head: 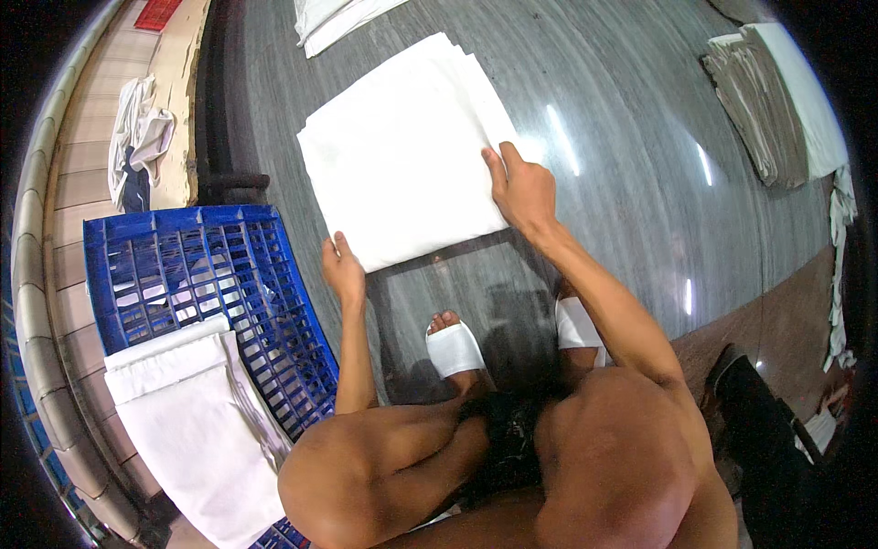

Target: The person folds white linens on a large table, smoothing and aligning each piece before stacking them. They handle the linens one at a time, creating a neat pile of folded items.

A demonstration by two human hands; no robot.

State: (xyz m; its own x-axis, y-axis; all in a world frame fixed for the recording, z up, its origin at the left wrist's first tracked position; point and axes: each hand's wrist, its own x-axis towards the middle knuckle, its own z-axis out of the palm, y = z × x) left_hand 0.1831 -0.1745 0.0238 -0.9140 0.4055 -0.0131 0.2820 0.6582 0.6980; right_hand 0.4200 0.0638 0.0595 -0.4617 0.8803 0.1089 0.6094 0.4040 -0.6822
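Observation:
In front of me, a folded white cloth (405,151) in several layers is held over the grey streaked stone floor (617,226). At its near left corner, my left hand (345,269) grips the edge, with its other fingers partly hidden. My right hand (524,191) holds the right side near the front corner, two fingertips showing on top. The layers show as stepped edges along the far right side. Below the cloth are my feet in white slippers (455,350), between my bent knees.
At left, a blue plastic crate (182,216) bears more folded white cloth (192,439). Beyond it, loose cloth (140,137) lies by a worn wooden board (180,89). More white cloth (336,20) lies at the far side. A folded cloth stack (761,110) sits at far right.

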